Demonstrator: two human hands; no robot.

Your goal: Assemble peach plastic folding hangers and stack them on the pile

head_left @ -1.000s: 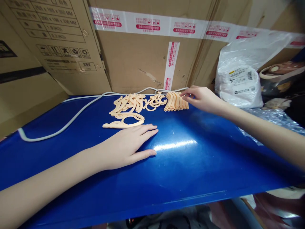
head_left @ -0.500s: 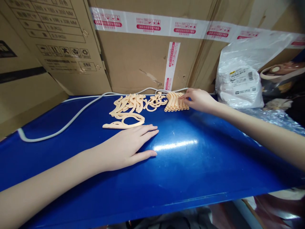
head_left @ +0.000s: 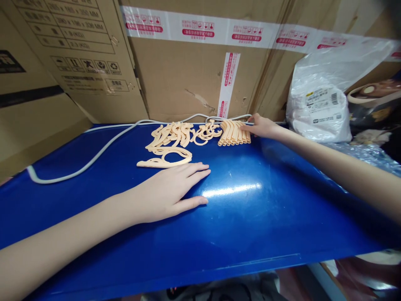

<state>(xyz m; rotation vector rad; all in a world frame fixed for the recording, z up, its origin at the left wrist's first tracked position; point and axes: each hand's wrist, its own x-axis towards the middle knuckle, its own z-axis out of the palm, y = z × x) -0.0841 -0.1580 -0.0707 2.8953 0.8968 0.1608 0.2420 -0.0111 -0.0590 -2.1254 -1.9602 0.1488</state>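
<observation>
My left hand (head_left: 171,192) lies flat on the blue table (head_left: 238,234), fingers stretched out and thumb apart, holding nothing. Just beyond it is a cream plastic hanger piece (head_left: 156,163) with an oval loop. My right hand (head_left: 261,126) is at the right end of a neat row of curved cream hanger arms (head_left: 231,133). Its thumb and forefinger are apart, with fingertips touching the end pieces; the other fingers are partly hidden. Left of the row are a small heap of cream hooks (head_left: 205,133) and a tangled pile of flat cream pieces (head_left: 172,134).
A white cable (head_left: 103,156) runs along the back and curves down at left. Tall cardboard boxes (head_left: 184,67) wall off the rear and left. To the right stand a white plastic bag with a label (head_left: 319,110) and crinkled clear wrap (head_left: 366,156).
My right hand has shifted slightly back at the row's end, and its thumb and forefinger have spread apart. My left hand stays in place. The view has shifted a little.
</observation>
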